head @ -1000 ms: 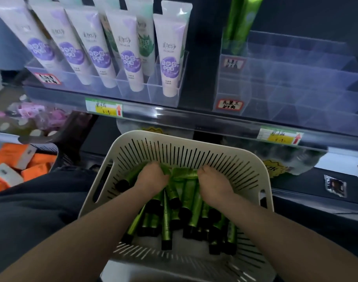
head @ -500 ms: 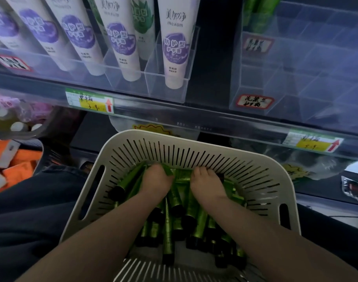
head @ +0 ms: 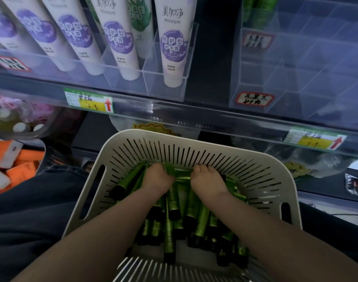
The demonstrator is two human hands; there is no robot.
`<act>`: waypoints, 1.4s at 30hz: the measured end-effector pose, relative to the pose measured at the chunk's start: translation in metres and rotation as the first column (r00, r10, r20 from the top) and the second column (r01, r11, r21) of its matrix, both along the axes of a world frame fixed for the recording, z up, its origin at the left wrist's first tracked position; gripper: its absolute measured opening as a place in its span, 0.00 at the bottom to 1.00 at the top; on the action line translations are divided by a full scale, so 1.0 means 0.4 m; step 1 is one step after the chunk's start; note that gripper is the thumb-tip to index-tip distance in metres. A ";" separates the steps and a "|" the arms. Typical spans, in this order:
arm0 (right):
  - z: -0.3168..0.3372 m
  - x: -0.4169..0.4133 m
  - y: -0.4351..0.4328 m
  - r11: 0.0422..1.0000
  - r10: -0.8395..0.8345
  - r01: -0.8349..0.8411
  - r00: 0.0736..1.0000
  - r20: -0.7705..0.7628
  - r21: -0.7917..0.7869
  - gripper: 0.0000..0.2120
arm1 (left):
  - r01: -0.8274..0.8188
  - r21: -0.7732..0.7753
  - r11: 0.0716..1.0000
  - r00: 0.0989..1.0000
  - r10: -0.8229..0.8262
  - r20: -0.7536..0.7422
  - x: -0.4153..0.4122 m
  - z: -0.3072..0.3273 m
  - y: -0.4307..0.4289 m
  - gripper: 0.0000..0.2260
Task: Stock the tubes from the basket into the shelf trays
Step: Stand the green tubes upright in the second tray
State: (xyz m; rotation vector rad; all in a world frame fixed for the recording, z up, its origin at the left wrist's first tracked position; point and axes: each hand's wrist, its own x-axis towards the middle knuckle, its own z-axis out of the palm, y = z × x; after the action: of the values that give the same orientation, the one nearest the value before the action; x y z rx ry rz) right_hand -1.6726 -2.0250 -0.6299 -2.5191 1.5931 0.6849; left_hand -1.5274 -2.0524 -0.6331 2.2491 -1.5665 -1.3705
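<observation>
The shelf point(head: 214, 121) is seen across the upper half of the view, its front rail running from 9 o'clock to 3 o'clock. On it, toward 1 o'clock, a large divided clear tray point(head: 296, 78) is set, with a red-bordered handwritten label point(head: 254, 99) stuck to its front wall. Toward 11 o'clock a second clear tray point(head: 166, 92) is placed. In it white tubes point(head: 172, 43) with purple labels are stood cap down, in a row, leaning back.

The basket point(head: 194, 139), pale and slotted, is held at the centre of the view, just below the shelf rail, over dark trousers point(head: 31, 200) that are seen at 8 o'clock. The green tubes point(head: 191, 206), with black caps, are piled inside the basket. Most are laid lengthwise with the caps toward 6 o'clock.

Both forearms are reached in from 6 o'clock. The left hand point(head: 156, 179) and the right hand point(head: 206, 182) are sunk side by side into the far end of the pile, near the basket's 12 o'clock wall. The fingers of both are curled down and closed round the flat ends of the green tubes; the fingertips are hidden in the pile.

Orange boxes point(head: 25, 159) are seen at 9 o'clock. Two yellow price tags are fixed to the rail, the left price tag point(head: 88, 100) at 10 o'clock and the right price tag point(head: 314, 139) at 3 o'clock.
</observation>
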 end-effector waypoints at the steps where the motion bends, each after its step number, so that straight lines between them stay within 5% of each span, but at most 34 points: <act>1: 0.004 -0.001 0.000 1.000 -0.017 0.017 1.000 0.014 0.003 0.18 | -0.012 0.015 1.000 1.000 0.012 -0.024 0.005 0.003 0.000 0.07; 7: 0.053 -0.014 0.004 0.977 -0.203 0.189 0.965 0.164 0.094 0.21 | -0.025 0.021 0.999 0.991 0.027 -0.132 0.031 0.038 0.013 0.06; 14: 0.134 -0.045 0.018 0.914 -0.404 0.356 0.836 0.371 0.195 0.08 | -0.030 -0.068 0.997 0.980 0.016 -0.199 0.048 0.125 0.034 0.05; 22: 0.233 -0.092 0.050 0.773 -0.634 0.424 0.485 0.602 0.472 0.02 | -0.053 -0.118 0.992 0.928 0.006 -0.371 0.034 0.242 0.050 0.11; 26: 0.288 -0.111 0.075 0.733 -0.677 0.348 0.292 0.675 0.585 0.02 | -0.035 -0.130 0.991 0.888 -0.028 -0.458 0.014 0.308 0.063 0.04; 31: 0.357 -0.131 0.097 0.653 -0.741 0.240 0.007 0.672 0.718 0.12 | -0.037 -0.180 0.983 0.860 -0.061 -0.507 -0.006 0.392 0.070 0.04; 42: 0.511 -0.203 0.102 0.728 -0.630 0.199 -0.185 0.754 0.657 0.13 | 0.034 -0.318 0.947 0.795 -0.219 -0.566 -0.092 0.582 0.065 0.08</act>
State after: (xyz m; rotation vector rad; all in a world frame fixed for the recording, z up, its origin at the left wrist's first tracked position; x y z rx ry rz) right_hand -1.7540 -1.9841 -0.4254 -1.1269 1.2432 -0.8496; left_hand -1.5643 -2.0266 -0.4001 1.3615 -1.5634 -1.5467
